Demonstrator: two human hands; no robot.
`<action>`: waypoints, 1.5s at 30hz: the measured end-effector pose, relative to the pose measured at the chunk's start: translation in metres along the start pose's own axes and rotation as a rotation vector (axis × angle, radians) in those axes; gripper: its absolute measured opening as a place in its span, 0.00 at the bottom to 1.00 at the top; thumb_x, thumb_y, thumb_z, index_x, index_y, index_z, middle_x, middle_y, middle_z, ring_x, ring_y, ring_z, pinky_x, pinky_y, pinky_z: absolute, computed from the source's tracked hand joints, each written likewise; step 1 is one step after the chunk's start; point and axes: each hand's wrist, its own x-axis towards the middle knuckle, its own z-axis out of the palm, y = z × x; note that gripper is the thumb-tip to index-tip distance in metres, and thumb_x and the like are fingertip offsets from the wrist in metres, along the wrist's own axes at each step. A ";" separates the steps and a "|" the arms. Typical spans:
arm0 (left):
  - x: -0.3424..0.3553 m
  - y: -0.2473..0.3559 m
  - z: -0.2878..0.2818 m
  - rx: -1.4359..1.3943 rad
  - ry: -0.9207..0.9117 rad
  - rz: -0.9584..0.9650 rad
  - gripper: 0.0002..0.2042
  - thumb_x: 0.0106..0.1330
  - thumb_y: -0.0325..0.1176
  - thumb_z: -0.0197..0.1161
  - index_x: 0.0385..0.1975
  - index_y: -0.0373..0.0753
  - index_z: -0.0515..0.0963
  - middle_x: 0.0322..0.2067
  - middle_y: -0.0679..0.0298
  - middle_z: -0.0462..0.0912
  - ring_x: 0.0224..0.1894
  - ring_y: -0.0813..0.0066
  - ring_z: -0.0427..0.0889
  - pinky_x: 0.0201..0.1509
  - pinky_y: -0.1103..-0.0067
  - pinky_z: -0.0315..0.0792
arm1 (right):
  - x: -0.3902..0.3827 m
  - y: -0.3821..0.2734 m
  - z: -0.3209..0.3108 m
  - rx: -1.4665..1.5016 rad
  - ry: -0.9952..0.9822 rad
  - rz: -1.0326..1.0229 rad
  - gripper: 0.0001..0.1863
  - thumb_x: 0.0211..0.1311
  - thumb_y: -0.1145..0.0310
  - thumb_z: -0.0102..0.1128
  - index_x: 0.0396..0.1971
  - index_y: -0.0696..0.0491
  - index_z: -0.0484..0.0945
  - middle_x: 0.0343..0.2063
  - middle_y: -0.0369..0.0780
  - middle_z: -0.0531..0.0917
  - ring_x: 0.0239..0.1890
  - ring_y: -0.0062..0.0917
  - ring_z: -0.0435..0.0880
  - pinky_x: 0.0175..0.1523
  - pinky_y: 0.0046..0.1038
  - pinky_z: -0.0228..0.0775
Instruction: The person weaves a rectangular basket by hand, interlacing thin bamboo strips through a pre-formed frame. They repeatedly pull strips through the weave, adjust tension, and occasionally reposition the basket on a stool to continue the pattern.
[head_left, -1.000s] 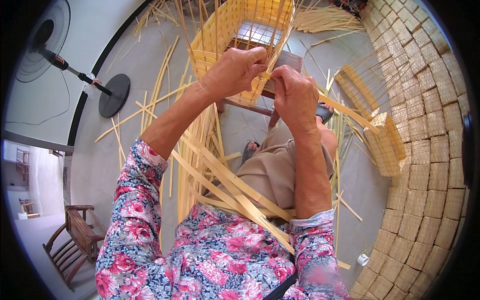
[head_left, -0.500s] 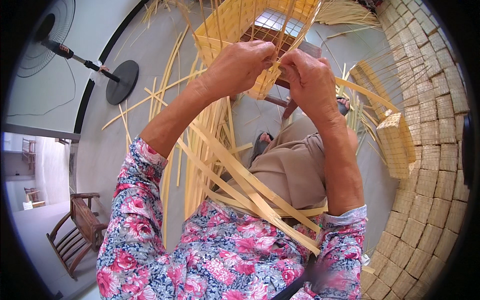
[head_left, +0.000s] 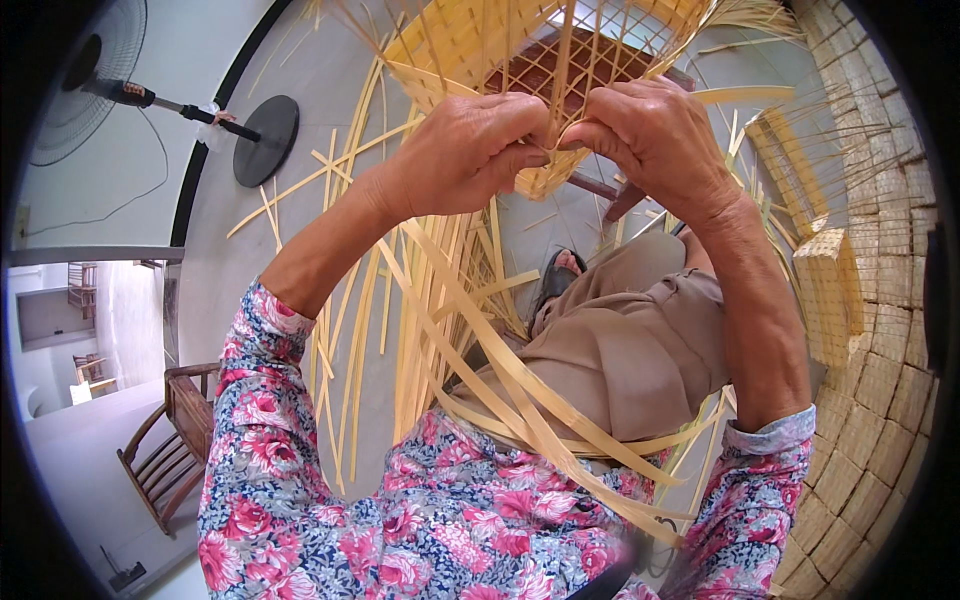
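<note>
A half-woven yellow bamboo basket [head_left: 455, 45] stands in front of me, its upright stakes rising past my fingers. My left hand [head_left: 475, 150] is closed in a pinch at the basket's near corner, thumb against the forefinger. Opposite it, my right hand [head_left: 645, 140] pinches there too, with the fingertips of both hands almost meeting. Thin bamboo strips run between them, and a flat strip [head_left: 745, 95] sticks out to the right behind my right hand. What lies inside each pinch is partly hidden by the fingers. Several long loose strips [head_left: 500, 375] lie across my lap.
A dark wooden stool [head_left: 625, 200] is under the basket. Many bamboo strips [head_left: 350, 290] lie on the floor at left. Beyond them stand a fan's round base [head_left: 266, 140] and a wooden chair [head_left: 180, 430]. At right are another unfinished basket [head_left: 830, 290] and stacked woven blocks [head_left: 880, 400].
My right hand has moved right and slightly up, its elbow swinging outward. The left hand's thumb has come lower. The whole view has shifted a little.
</note>
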 end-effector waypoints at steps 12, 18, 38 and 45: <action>0.021 0.000 -0.009 -0.169 -0.082 -0.093 0.09 0.71 0.25 0.61 0.44 0.38 0.67 0.30 0.64 0.81 0.27 0.76 0.85 0.31 0.80 0.78 | -0.001 0.009 -0.003 0.068 0.035 0.020 0.23 0.63 0.45 0.60 0.23 0.51 0.77 0.19 0.41 0.79 0.28 0.41 0.81 0.37 0.42 0.72; 0.026 -0.013 -0.014 -0.214 0.026 -0.144 0.08 0.69 0.27 0.66 0.40 0.36 0.72 0.30 0.66 0.82 0.31 0.82 0.84 0.36 0.82 0.78 | -0.004 -0.002 0.001 -0.106 0.145 0.193 0.19 0.63 0.48 0.62 0.25 0.49 0.78 0.22 0.37 0.81 0.32 0.33 0.82 0.49 0.37 0.66; 0.017 -0.018 0.004 -0.180 0.410 -0.160 0.06 0.59 0.24 0.70 0.27 0.35 0.78 0.23 0.65 0.79 0.24 0.79 0.81 0.29 0.82 0.74 | -0.004 -0.010 0.019 2.129 0.770 0.979 0.09 0.77 0.65 0.47 0.41 0.52 0.76 0.35 0.41 0.84 0.40 0.31 0.86 0.50 0.36 0.82; 0.013 -0.025 0.005 -0.195 0.407 -0.208 0.09 0.60 0.30 0.74 0.29 0.36 0.79 0.23 0.65 0.79 0.24 0.79 0.80 0.28 0.82 0.72 | 0.008 -0.015 0.000 1.804 0.339 0.673 0.14 0.72 0.63 0.59 0.49 0.55 0.81 0.45 0.41 0.86 0.45 0.24 0.86 0.54 0.31 0.80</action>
